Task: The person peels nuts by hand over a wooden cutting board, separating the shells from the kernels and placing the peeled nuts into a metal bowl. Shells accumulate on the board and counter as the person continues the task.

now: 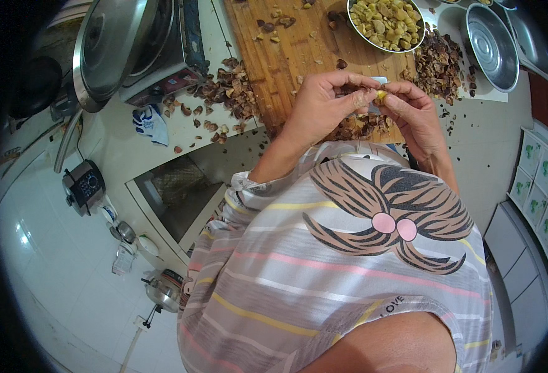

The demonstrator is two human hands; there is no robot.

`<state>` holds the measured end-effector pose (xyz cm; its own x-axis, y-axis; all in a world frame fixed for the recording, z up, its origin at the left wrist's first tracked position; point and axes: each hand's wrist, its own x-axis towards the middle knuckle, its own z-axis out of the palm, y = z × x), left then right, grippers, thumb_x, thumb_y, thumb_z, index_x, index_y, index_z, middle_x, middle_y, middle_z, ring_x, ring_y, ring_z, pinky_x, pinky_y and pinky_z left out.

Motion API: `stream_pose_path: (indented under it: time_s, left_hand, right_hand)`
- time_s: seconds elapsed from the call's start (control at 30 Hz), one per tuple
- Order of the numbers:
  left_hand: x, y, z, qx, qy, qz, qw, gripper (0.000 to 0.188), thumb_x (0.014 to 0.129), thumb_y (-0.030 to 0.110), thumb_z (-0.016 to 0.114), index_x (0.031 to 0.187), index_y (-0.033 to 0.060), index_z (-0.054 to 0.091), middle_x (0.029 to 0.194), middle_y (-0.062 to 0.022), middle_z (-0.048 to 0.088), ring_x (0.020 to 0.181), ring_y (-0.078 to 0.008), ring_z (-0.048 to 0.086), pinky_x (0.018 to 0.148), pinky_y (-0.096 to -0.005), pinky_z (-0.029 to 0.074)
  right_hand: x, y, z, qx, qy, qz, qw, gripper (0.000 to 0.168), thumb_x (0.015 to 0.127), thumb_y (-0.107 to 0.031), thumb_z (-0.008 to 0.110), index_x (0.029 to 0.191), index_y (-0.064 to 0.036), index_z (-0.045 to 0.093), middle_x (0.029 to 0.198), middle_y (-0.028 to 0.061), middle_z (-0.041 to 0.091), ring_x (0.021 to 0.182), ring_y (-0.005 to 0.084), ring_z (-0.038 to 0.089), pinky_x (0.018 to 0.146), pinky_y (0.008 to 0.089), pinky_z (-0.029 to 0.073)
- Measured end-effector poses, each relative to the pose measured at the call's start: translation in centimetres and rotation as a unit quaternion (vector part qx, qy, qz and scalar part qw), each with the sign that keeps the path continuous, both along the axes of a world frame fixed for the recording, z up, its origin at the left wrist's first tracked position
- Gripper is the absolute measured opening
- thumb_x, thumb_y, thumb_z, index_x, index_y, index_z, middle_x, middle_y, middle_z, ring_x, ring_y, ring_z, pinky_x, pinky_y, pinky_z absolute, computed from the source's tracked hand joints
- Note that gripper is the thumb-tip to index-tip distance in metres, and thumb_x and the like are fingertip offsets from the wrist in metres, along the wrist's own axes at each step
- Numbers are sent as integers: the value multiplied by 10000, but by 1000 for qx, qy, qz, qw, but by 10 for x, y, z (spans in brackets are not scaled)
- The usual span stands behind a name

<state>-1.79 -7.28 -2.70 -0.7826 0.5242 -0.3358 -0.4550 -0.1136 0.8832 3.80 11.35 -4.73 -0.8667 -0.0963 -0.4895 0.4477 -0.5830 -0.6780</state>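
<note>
Between the fingertips of both my hands is a small yellow nut kernel, probably a chestnut. My left hand pinches it from the left, with brown bits stuck to the fingers. From the other side my right hand holds it between thumb and fingers. Something pale and flat, partly hidden, lies beneath the hands. Above them on the wooden board stands a metal bowl full of peeled yellow kernels. Brown shell pieces are heaped right of the board, and more shells lie at its near edge.
Shells are scattered left of the board, near a blue-and-white glove. A cooker with a large metal lid stands at the upper left. An empty metal basin is at the upper right. Shell bits dot the floor.
</note>
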Motion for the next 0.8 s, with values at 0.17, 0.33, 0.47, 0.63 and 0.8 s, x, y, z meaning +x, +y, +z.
stream_pose_path:
  time_s: [0.17, 0.33, 0.47, 0.63, 0.8]
  left_hand:
    - [3, 1, -10, -42, 50, -6, 998, 202, 906, 91, 614, 1066, -29, 643, 965, -78, 654, 782, -91, 618, 695, -211, 518]
    - [6, 5, -11, -80, 110, 6, 991, 167, 900, 53, 603, 1032, -45, 628, 902, -66, 651, 765, -89, 624, 673, -208, 526]
    - [5, 3, -10, -137, 175, -13, 975, 144, 884, 11, 592, 1014, -46, 618, 870, -59, 646, 742, -87, 626, 647, -206, 527]
    - [5, 4, -13, -107, 133, 2, 985, 121, 878, 0, 584, 988, -40, 615, 841, -50, 639, 698, -74, 615, 615, -205, 517]
    - [10, 10, -9, -68, 30, 58, 996, 109, 894, 25, 581, 977, -38, 614, 830, -51, 637, 671, -82, 610, 607, -207, 509]
  right_hand:
    - [0, -5, 9, 42, -1, -19, 999, 260, 834, -39, 677, 1086, -2, 626, 939, 79, 670, 856, 126, 634, 775, 250, 512]
    - [2, -3, 7, 42, 6, -22, 999, 220, 818, -36, 693, 1033, 1, 661, 952, 86, 675, 867, 136, 634, 791, 257, 504]
    - [2, -3, 9, 63, 3, -9, 998, 226, 808, -34, 703, 1028, 3, 669, 951, 89, 681, 859, 137, 635, 792, 264, 500]
    - [1, -3, 10, 77, 0, 17, 997, 253, 808, -38, 705, 1052, 10, 663, 954, 95, 684, 865, 135, 635, 794, 265, 496]
    - [-2, -7, 12, 59, 4, 5, 998, 256, 826, -52, 690, 1071, 13, 654, 970, 95, 678, 870, 136, 634, 803, 266, 505]
